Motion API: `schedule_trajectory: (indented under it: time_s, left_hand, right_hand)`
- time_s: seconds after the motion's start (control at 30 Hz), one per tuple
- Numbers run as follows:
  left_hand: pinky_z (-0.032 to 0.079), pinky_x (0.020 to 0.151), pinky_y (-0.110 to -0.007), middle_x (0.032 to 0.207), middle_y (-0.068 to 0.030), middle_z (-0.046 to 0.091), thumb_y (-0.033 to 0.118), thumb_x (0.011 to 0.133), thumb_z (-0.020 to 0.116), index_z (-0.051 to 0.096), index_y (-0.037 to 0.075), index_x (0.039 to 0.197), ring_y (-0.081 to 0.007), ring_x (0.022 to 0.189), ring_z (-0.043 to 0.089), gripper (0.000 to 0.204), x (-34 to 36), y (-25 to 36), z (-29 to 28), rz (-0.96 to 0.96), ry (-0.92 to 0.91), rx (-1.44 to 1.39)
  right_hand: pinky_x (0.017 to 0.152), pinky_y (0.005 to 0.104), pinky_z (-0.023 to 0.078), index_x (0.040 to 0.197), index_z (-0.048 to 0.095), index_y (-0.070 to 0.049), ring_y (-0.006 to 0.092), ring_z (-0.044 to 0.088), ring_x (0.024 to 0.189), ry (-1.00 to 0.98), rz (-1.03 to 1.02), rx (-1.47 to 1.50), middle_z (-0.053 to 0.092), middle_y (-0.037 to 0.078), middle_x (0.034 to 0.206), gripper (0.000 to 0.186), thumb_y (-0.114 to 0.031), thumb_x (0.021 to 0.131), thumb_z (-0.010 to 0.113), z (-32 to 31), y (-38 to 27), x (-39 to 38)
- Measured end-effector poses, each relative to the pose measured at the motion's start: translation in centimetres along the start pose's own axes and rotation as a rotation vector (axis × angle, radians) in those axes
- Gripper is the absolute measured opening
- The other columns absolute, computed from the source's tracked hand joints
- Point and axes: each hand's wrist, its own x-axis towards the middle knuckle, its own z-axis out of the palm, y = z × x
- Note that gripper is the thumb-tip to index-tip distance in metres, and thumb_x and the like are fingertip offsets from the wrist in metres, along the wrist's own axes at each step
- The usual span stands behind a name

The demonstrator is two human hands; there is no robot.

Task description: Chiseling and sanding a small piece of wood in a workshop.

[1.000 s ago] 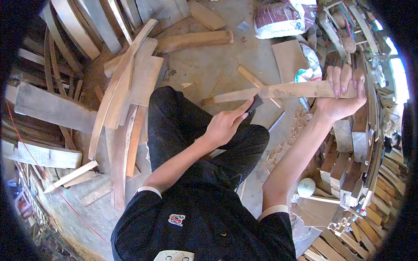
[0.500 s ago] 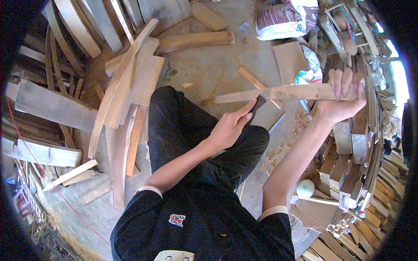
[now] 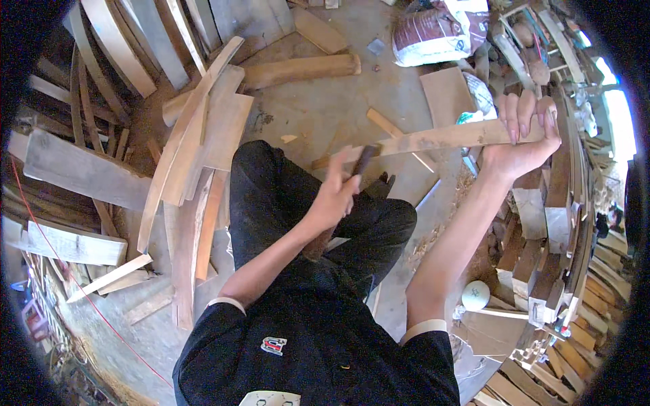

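Note:
My right hand [image 3: 520, 132] grips one end of a long thin wooden slat [image 3: 440, 139], held out level above my knees. My left hand [image 3: 338, 193] is closed around the wooden handle of a dark-headed chopping tool [image 3: 364, 159], whose head sits against the slat's left part. The hand and tool are blurred. My dark trousers [image 3: 284, 196] lie under the slat, and both forearms come up from the lower edge.
Curved planks [image 3: 196, 135] lean in a pile on the left. A thick wooden block [image 3: 305, 70] lies on the concrete floor ahead. A patterned sack [image 3: 440, 30] sits top right. Stacked wood pieces [image 3: 542, 223] and a white ball [image 3: 476, 295] are on the right, with shavings [image 3: 433, 237] nearby.
My left hand has moved the tool up against the slat. My right hand has shifted the slat slightly up and to the right.

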Motion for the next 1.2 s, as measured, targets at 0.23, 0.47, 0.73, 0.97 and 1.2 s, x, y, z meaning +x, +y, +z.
schedule_trajectory:
  time_s: [0.23,0.47,0.73,0.97,1.2]
  left_hand:
    - [0.050,0.076,-0.035,0.095,-0.0085,0.054,0.003,0.089,0.045,0.047,0.002,0.119,-0.0196,0.083,0.060,0.030,-0.2,-4.5,-5.9,-0.223,0.230,-0.413]
    - [0.044,0.098,-0.039,0.125,-0.0179,0.056,-0.001,0.085,0.038,0.033,-0.003,0.140,-0.0290,0.116,0.056,0.055,1.7,-3.9,-6.2,-0.199,-0.010,-0.748]
    - [0.053,0.080,-0.024,0.138,-0.0069,0.049,0.017,0.089,0.063,0.035,0.011,0.143,-0.0169,0.103,0.061,0.061,-0.2,-6.2,-4.3,-0.111,-0.212,-0.695]
    - [0.046,0.063,-0.026,0.079,-0.0030,0.064,0.009,0.082,0.071,0.066,0.006,0.089,-0.0129,0.065,0.056,0.008,0.6,-5.8,-5.3,0.528,0.243,0.412]
    - [0.045,0.058,-0.023,0.073,-0.0014,0.062,0.013,0.079,0.076,0.062,0.002,0.086,-0.0061,0.065,0.057,0.020,3.4,4.2,-4.9,0.509,0.327,0.310]
  right_hand:
    - [0.046,0.0217,0.020,0.075,0.045,-0.016,0.0049,0.022,0.041,-0.005,0.027,0.020,0.030,-0.005,0.052,0.016,-0.026,0.085,0.051,-0.7,0.3,0.6]
    - [0.048,0.0218,0.021,0.072,0.043,-0.016,0.0050,0.022,0.041,-0.017,0.033,-0.010,0.029,-0.005,0.052,0.019,-0.027,0.085,0.051,-1.3,0.8,1.5]
    - [0.046,0.0218,0.019,0.069,0.042,-0.017,0.0047,0.022,0.041,0.042,0.021,-0.019,0.029,-0.005,0.051,0.022,-0.027,0.086,0.051,-2.6,0.2,1.2]
    - [0.046,0.0221,0.019,0.069,0.042,-0.017,0.0049,0.020,0.041,0.043,0.001,-0.020,0.029,-0.005,0.051,0.022,-0.027,0.086,0.050,-2.7,0.2,1.0]
    - [0.046,0.0219,0.018,0.069,0.040,-0.016,0.0053,0.021,0.042,0.027,0.014,-0.032,0.027,-0.005,0.051,0.024,-0.028,0.086,0.051,-1.1,0.4,0.9]
